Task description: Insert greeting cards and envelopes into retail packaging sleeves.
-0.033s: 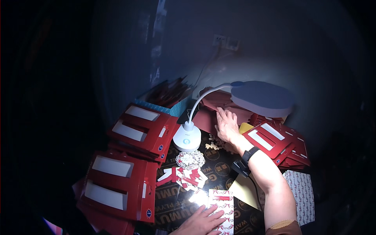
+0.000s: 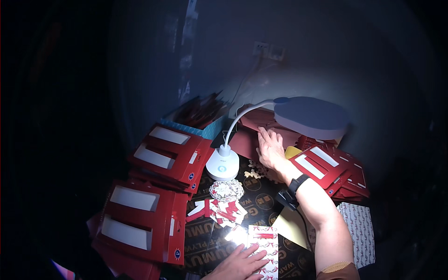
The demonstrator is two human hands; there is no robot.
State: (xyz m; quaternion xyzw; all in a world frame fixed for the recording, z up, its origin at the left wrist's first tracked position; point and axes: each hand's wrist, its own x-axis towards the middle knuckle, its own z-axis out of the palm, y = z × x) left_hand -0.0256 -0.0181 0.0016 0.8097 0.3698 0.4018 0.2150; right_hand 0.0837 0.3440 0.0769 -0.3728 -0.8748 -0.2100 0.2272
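— Where are my hands?
— My right hand (image 2: pixel 270 150), fingers spread flat, rests on the dark red sheet (image 2: pixel 246 142) under the lamp (image 2: pixel 310 116). My left hand (image 2: pixel 240 265), fingers open, presses the patterned card (image 2: pixel 263 245) on the table (image 2: pixel 261 200).

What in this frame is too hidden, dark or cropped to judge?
- Right hand, head view: fingertips reach under the lamp head; whether they grip the dark red sheets is unclear.
- Left hand: cut by the lower edge, lying on a patterned card.
- Left part of the picture: too dark.
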